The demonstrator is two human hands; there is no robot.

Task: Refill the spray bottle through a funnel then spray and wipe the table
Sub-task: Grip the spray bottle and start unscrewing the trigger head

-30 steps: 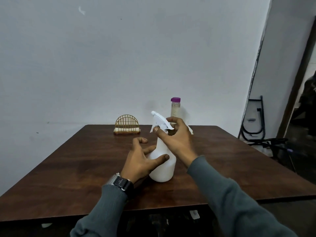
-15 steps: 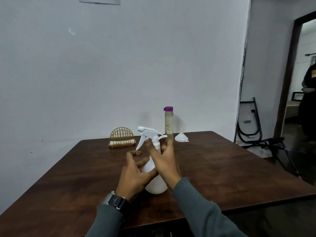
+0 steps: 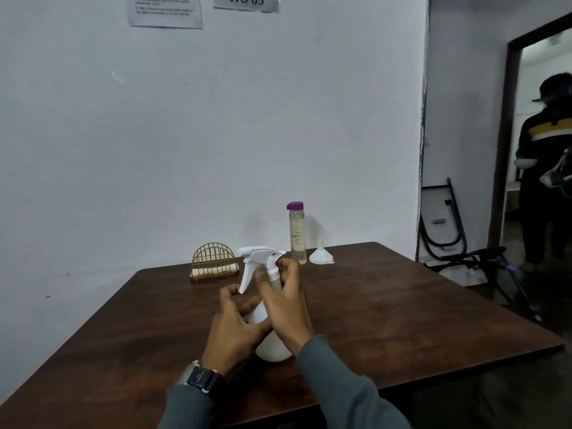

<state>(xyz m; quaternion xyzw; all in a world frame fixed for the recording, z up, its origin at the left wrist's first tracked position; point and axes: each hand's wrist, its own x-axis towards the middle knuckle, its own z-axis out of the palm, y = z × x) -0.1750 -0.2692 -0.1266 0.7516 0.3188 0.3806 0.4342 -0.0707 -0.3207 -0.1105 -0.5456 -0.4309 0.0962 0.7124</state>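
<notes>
A white spray bottle (image 3: pixel 274 348) stands upright on the dark wooden table (image 3: pixel 387 320), its trigger head (image 3: pixel 257 258) pointing left. My left hand (image 3: pixel 235 329) grips the bottle's body from the left. My right hand (image 3: pixel 283 298) pinches the collar under the trigger head with fingertips and thumb. At the table's far edge stand a clear refill bottle (image 3: pixel 297 233) with a purple cap and pale liquid, and beside it a white funnel (image 3: pixel 322 253) set mouth down.
A gold wire holder (image 3: pixel 214 260) with pale napkins sits at the far edge, left of the spray head. A folded black frame (image 3: pixel 445 221) leans on the wall at right. A person (image 3: pixel 548 174) stands in the doorway.
The view has tilted upward, so the table sits lower in frame. The trigger head has turned round to point left. Both hands stay on the bottle.
</notes>
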